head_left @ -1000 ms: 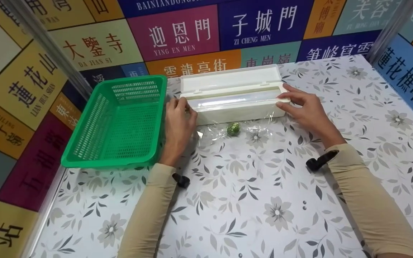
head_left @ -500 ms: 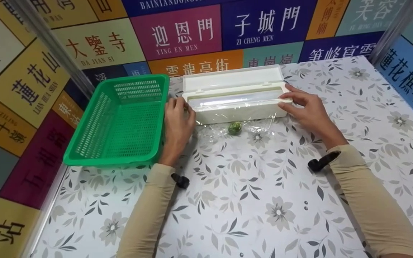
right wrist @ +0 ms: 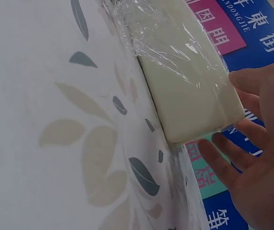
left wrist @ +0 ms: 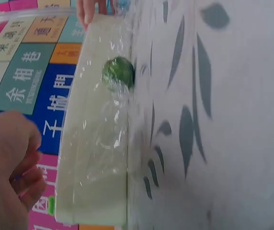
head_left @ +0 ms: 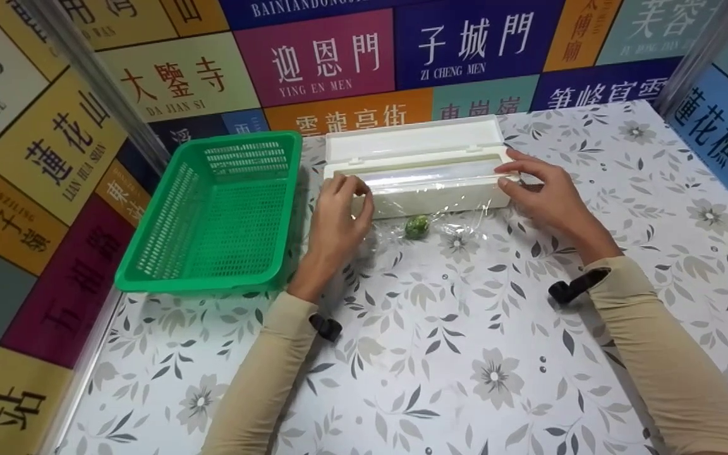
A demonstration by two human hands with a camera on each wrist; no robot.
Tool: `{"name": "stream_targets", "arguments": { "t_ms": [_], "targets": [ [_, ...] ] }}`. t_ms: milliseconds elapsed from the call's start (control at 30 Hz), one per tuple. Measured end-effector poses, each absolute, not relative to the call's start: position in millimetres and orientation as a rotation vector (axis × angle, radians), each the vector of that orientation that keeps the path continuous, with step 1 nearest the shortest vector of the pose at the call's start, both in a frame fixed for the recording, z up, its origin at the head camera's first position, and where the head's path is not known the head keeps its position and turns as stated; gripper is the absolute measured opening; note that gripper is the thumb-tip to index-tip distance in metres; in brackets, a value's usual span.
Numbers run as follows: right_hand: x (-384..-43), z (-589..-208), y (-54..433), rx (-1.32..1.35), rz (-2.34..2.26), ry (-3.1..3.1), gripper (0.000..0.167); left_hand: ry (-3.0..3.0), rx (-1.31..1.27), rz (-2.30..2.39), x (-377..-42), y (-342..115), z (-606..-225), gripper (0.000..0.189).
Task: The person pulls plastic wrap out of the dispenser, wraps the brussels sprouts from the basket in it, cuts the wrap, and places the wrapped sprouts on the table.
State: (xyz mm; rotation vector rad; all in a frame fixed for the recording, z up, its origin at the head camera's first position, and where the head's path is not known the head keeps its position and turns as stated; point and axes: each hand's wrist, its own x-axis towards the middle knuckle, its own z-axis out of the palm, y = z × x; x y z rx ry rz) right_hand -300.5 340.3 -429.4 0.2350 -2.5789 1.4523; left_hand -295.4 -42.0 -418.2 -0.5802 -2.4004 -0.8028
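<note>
A long white cling film box (head_left: 440,203) stands with its lid (head_left: 411,140) raised at the back and a film roll (head_left: 424,172) inside. Clear film (right wrist: 168,55) drapes over the front wall onto the table. At its foot sits a small round green vegetable (head_left: 416,227), like a Brussels sprout, under the film in the left wrist view. My right hand (head_left: 550,196) grips the box's right end, thumb in front. Near the front top edge at the left end, my left hand (head_left: 339,221) has its fingers bent. What lies between its fingertips is hidden.
Left of the box stands a green plastic basket (head_left: 209,221) with perforated walls. Flowered white cloth (head_left: 421,354) covers the table. A wall of coloured sign panels (head_left: 332,57) rises close behind. Each wrist carries a black camera (head_left: 326,327).
My left hand has moved right along the box's front edge, away from the basket. My right hand stays at the right end. The view has shifted slightly.
</note>
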Motion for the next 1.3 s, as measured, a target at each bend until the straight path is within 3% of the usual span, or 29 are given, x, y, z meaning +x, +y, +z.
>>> {"name": "stream_targets", "arguments": {
  "t_ms": [200,467,800,1300],
  "targets": [
    [-300,-418,328,0.309,1.211,-2.437,0.038,-2.501,-0.971,-0.753,-286,-24,-425,0.016],
    [-282,-404,285,0.616,1.065,-2.434,0.014,-2.666,-1.045,-0.680,-286,-8,-438,0.032],
    [-277,-424,258,0.868,1.050,-2.654,0.022,-2.685,-1.081,-0.803,-292,-5,-441,0.026],
    [-280,-437,246,0.928,1.044,-2.772,0.040,-2.675,-1.141,-0.926,-296,-8,-438,0.021]
  ]
}}
